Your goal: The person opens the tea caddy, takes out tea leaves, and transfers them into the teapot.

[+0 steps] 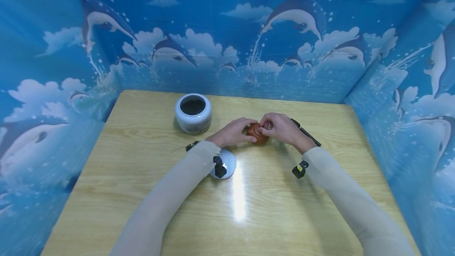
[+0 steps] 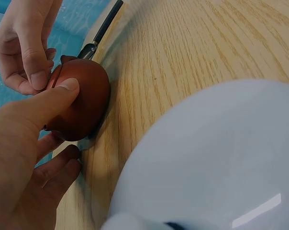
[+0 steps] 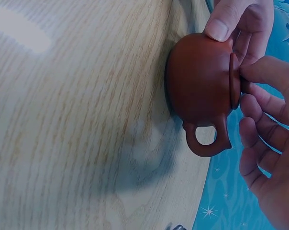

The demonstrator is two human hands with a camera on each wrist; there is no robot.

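Note:
A small reddish-brown clay teapot (image 3: 199, 79) stands on the table with its lid (image 3: 235, 84) seated on top and its loop handle (image 3: 220, 136) toward the right. My left hand (image 1: 235, 131) holds the teapot's body from the left side, thumb on the near wall and fingers round the far side. From above, my right hand (image 1: 282, 129) pinches the top of the lid between thumb and fingertips; the knob itself is hidden by them. In the left wrist view, both hands meet at the teapot.
Back left stands a glossy pale jar (image 1: 193, 119) with dark contents. Beneath my left wrist lies a white round lid (image 1: 229, 162). A black-handled scoop (image 1: 308, 134) rests behind my right hand. Some dark small thing (image 1: 192, 145) lies beside the left forearm. Dolphin-print cloth (image 1: 227, 42) encloses the table.

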